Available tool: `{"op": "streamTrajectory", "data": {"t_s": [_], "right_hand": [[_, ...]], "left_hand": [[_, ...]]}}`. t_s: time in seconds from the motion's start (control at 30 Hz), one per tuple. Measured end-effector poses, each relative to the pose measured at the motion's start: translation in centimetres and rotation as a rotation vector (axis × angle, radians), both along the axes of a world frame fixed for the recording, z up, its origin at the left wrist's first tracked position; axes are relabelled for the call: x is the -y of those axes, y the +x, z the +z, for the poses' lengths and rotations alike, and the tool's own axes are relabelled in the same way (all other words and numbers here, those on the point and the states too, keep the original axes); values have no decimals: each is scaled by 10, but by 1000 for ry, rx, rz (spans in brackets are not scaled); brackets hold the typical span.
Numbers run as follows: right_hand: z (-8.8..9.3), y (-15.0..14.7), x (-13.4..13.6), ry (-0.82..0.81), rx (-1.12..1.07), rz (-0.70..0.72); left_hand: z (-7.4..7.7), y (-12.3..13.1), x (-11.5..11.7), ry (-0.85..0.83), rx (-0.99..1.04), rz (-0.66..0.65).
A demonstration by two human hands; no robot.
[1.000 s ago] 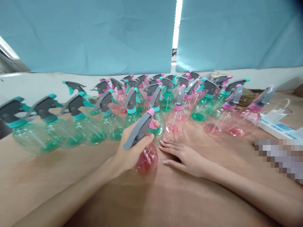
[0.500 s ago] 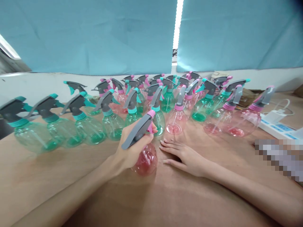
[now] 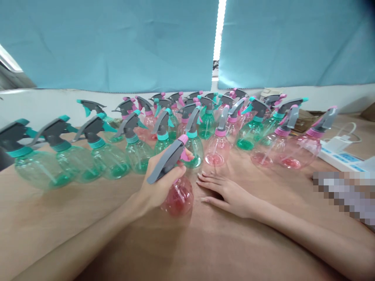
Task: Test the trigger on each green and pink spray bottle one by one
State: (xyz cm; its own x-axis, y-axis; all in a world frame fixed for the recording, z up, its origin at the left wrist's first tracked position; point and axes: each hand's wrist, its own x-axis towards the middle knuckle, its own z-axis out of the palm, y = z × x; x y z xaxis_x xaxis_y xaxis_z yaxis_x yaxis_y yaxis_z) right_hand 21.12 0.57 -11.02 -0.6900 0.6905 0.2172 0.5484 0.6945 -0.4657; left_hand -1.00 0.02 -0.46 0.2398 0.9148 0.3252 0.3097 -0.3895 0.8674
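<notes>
My left hand (image 3: 156, 185) is closed round the neck of a pink spray bottle (image 3: 179, 198) with a grey head and a pink nozzle. Its fingers reach to the pink trigger, and part of the neck is hidden behind them. To the right, my right hand (image 3: 224, 193) rests palm down on the wooden table (image 3: 222, 246), fingers stretched out and holding nothing. Just beyond the hands stand a green spray bottle (image 3: 195, 150) and another pink spray bottle (image 3: 216, 152).
Several green spray bottles (image 3: 111, 162) line the left side, with more green and pink ones crowded behind. A white power strip (image 3: 341, 156) with a plugged-in charger lies at the right. Near it is a blurred-out patch (image 3: 345, 199). Blue sheeting (image 3: 125, 47) covers the back wall.
My left hand and the pink spray bottle have shifted very slightly left, and the bottle's head is a little differently turned. My right hand stays flat on the table.
</notes>
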Motion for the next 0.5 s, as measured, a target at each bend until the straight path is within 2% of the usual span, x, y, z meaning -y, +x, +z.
{"op": "streamTrajectory", "data": {"t_s": [0.13, 0.5], "right_hand": [[0, 0, 0, -2, 16, -1], [2, 0, 0, -3, -1, 2]], "left_hand": [[-4, 1, -4, -6, -43, 54], [-3, 2, -3, 52, -95, 37]]}}
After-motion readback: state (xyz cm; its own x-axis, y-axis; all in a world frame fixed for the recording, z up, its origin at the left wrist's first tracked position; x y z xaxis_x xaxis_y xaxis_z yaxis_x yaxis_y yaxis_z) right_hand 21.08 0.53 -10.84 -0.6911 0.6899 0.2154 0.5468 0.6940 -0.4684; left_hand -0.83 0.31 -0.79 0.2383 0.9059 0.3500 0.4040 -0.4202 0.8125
